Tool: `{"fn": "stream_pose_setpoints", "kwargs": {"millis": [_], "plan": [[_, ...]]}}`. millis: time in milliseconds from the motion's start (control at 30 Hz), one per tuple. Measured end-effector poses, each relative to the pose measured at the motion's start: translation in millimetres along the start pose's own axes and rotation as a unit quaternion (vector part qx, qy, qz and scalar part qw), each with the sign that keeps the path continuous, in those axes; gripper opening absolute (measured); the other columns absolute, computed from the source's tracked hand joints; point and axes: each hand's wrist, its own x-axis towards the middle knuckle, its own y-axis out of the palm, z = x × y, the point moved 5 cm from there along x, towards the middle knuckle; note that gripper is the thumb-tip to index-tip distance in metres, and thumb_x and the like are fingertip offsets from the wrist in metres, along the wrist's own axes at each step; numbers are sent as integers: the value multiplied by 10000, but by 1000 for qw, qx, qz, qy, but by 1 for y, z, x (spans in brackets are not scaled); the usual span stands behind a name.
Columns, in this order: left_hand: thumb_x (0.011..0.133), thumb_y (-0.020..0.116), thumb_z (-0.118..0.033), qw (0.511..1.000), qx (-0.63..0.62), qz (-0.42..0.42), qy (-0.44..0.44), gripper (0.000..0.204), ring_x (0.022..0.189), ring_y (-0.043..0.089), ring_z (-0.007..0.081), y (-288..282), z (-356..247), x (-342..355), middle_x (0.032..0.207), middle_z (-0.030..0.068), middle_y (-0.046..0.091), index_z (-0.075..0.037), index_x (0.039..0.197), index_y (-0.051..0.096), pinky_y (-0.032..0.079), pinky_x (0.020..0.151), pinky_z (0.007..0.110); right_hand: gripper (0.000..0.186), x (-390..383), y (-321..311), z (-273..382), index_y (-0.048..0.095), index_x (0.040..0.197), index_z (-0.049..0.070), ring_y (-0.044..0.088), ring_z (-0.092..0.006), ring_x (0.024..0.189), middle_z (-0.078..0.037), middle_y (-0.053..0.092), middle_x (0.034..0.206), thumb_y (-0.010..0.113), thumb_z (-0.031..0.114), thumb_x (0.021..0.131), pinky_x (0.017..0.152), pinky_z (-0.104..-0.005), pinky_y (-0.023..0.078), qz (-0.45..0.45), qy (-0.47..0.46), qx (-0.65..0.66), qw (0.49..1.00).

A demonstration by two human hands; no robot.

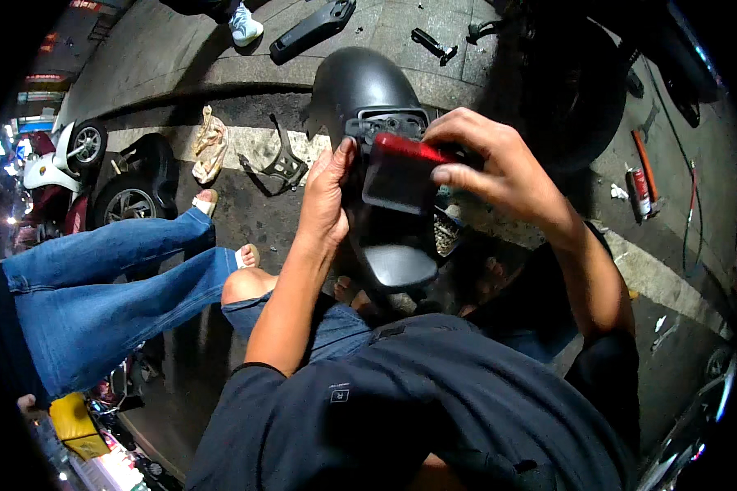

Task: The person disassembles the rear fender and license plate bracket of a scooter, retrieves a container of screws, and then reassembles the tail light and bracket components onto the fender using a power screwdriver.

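A matte black curved fender (357, 80) stands between my knees, with a black mount (387, 123) and a long black section running below it toward me. My right hand (493, 164) grips a tail light (409, 147), red along the top and dark on its face, tilted in front of the mount, thumb on its right side. My left hand (326, 188) is closed on the left edge of the fender assembly, thumb upright beside the light; its other fingers are mostly hidden behind.
Around me lie a black bracket (282, 168), a rag (211, 143), long black part (311, 31), red cylinder (639, 192) and orange bar (643, 159). Someone in jeans (115, 303) is at my left, beside parked scooters (57, 168); another shoe (246, 24) shows above. A tyre (590, 106) stands right.
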Motion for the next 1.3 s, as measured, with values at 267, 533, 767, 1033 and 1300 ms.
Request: {"fn": "stream_pose_setpoints", "kwargs": {"millis": [267,533,767,1033,1300], "plan": [[866,660,-269,991,-115,-5,-69,389,971,615,198,-17,-13,-16,1076,106,631,-13,1140,557,497,874,342,422,-20,28,-55,547,1170,73,620,-190,836,-111,640,990,393,417,981,694,-275,514,-138,275,626,716],[857,678,-256,991,-51,-19,120,538,1019,567,170,-26,-52,-23,1182,97,549,8,1255,431,454,914,309,438,-20,52,-45,538,1165,46,618,-212,863,-120,625,997,437,421,965,670,-291,544,-160,303,661,668],[814,722,-305,941,172,-110,270,846,1316,330,283,-27,-56,-24,1393,273,335,172,1332,253,200,1107,350,594,-1,66,-18,336,1374,51,592,-160,829,-91,545,1117,568,332,905,680,-292,510,-173,271,544,775],[766,769,-306,886,316,-175,292,910,1311,321,289,-10,-41,-32,1372,304,352,208,1314,256,191,1099,337,761,9,74,-27,200,1385,-18,611,-174,724,-102,564,899,663,276,858,652,-331,553,-160,298,480,809],[771,770,-264,878,378,-133,264,734,1072,483,235,4,-46,-31,1121,211,535,185,1205,384,324,1001,315,636,5,79,-35,327,1246,-37,626,-185,734,-146,563,908,656,340,853,579,-289,545,-172,327,488,791]]}}
